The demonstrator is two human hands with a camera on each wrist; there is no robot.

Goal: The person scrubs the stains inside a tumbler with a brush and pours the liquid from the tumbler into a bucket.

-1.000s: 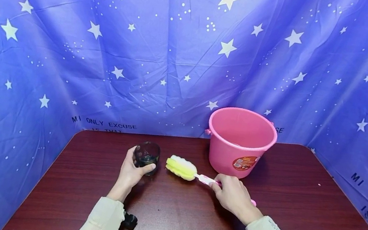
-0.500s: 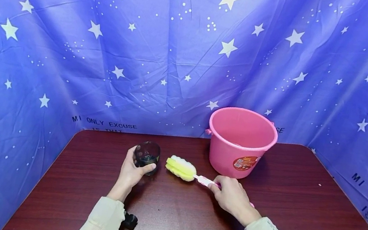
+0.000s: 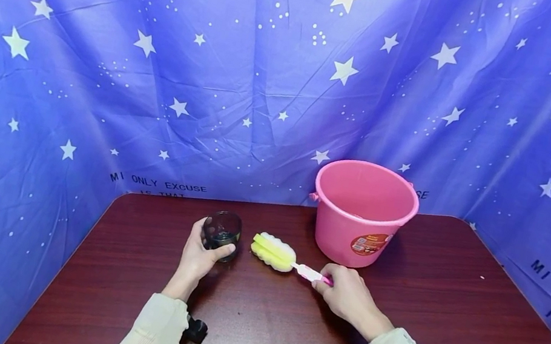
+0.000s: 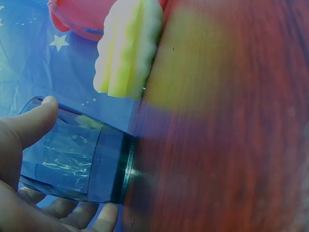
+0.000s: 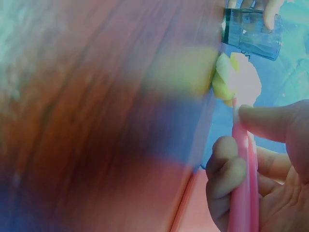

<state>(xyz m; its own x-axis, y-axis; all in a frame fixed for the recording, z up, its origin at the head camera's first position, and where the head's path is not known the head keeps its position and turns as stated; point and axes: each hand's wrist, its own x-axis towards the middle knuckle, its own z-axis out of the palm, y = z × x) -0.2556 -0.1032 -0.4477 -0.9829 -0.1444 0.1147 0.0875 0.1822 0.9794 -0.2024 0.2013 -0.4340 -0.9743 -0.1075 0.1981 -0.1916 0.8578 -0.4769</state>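
A dark clear drinking glass (image 3: 223, 229) stands upright, its base on or very close to the table. My left hand (image 3: 198, 255) grips it from the left, thumb on the near side, and in the left wrist view the fingers wrap the far side of the glass (image 4: 79, 157). To its right, apart from it, is the yellow and white sponge head of a bottle brush (image 3: 273, 252), pointing at the glass. My right hand (image 3: 346, 295) holds the brush by its pink and white handle (image 5: 245, 188), thumb laid along it. The handle's rear end is hidden by the hand in the head view.
A pink bucket (image 3: 359, 236) with an orange label stands at the back right, just behind my right hand. The dark red wooden table (image 3: 248, 327) ends at a blue star-patterned curtain (image 3: 217, 63) along the back and sides.
My right hand has shifted very slightly toward me, and the handle's end behind it has dropped out of sight. The left hand and the glass stay in place.
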